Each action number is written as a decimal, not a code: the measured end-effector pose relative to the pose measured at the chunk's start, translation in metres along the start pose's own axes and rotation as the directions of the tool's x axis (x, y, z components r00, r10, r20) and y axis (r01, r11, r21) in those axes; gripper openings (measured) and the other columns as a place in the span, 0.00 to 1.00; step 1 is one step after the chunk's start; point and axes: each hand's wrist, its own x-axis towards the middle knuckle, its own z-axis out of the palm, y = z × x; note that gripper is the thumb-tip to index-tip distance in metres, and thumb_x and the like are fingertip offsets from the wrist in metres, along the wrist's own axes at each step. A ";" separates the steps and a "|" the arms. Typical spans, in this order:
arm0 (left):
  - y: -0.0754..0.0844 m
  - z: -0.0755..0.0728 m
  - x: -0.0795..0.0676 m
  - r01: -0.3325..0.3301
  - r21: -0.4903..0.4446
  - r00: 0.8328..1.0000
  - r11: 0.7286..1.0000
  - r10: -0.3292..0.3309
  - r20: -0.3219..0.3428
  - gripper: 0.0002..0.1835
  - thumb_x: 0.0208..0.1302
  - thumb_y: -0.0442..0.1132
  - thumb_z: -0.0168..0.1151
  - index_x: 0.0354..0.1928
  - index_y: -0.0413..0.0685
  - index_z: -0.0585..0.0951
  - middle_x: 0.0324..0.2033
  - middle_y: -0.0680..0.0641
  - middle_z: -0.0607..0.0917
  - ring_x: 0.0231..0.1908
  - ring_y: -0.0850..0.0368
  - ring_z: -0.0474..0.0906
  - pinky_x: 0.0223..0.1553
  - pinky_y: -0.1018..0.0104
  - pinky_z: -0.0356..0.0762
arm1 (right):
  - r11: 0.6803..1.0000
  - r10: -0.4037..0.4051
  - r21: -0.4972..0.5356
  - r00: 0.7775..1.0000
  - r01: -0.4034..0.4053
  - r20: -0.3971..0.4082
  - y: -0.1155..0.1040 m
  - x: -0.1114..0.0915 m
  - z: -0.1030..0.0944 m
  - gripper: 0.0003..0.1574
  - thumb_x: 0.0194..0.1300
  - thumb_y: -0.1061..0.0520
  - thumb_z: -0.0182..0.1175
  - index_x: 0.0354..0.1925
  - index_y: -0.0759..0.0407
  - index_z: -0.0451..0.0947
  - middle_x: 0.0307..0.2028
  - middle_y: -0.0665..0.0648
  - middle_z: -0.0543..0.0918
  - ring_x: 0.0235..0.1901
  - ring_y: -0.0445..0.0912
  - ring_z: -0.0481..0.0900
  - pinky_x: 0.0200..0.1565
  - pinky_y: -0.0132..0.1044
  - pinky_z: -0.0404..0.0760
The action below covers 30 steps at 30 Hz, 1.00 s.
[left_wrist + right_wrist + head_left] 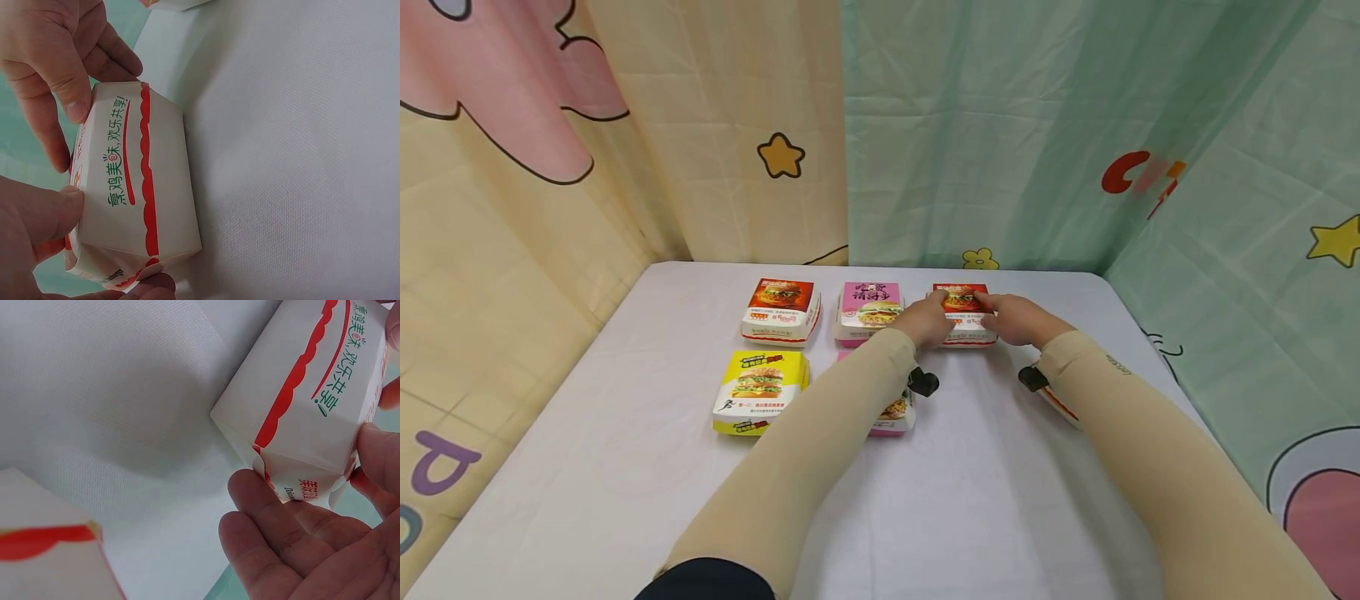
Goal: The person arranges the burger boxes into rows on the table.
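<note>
A red-and-white burger box stands at the back right of the table, held between both hands. My left hand grips its left end; in the left wrist view the thumb lies along the upper edge and fingertips show by the lower corner. At the opposite end, my right hand has its thumb on the upper edge and fingers against the side flap. Green lettering and a red wavy band run along the box's front. A pink burger box sits just left of the left hand.
Another red-and-white box stands at the back left, with a yellow box before it. The left sleeve partly covers a second pink box. Beneath the right forearm, a white box mostly hides. Curtains border the white table.
</note>
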 end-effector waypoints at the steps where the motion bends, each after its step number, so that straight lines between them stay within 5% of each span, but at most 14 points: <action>1: 0.000 0.000 0.000 0.001 -0.001 1.000 1.000 -0.001 0.001 0.36 0.80 0.48 0.55 0.84 0.60 0.56 0.77 0.40 0.70 0.65 0.45 0.74 0.71 0.47 0.72 | 1.000 -0.002 -0.002 1.000 0.002 -0.001 0.000 0.000 0.000 0.44 0.82 0.50 0.51 0.86 0.50 0.44 0.82 0.70 0.55 0.81 0.68 0.52 0.79 0.67 0.54; 16: 0.001 -0.002 -0.001 0.015 -0.009 1.000 1.000 -0.015 0.014 0.36 0.80 0.48 0.55 0.84 0.63 0.55 0.78 0.41 0.68 0.69 0.45 0.72 0.74 0.44 0.69 | 1.000 -0.014 -0.001 1.000 0.014 -0.003 0.003 -0.002 -0.001 0.44 0.83 0.50 0.50 0.86 0.49 0.42 0.82 0.71 0.54 0.81 0.68 0.52 0.79 0.67 0.54; 30: 0.012 -0.003 -0.013 0.006 0.055 1.000 0.998 -0.005 -0.021 0.36 0.80 0.48 0.54 0.84 0.56 0.55 0.78 0.40 0.69 0.75 0.43 0.69 0.74 0.45 0.69 | 1.000 0.009 -0.016 1.000 -0.009 -0.010 0.003 -0.010 -0.005 0.45 0.83 0.48 0.51 0.86 0.48 0.42 0.82 0.69 0.53 0.81 0.68 0.52 0.78 0.67 0.56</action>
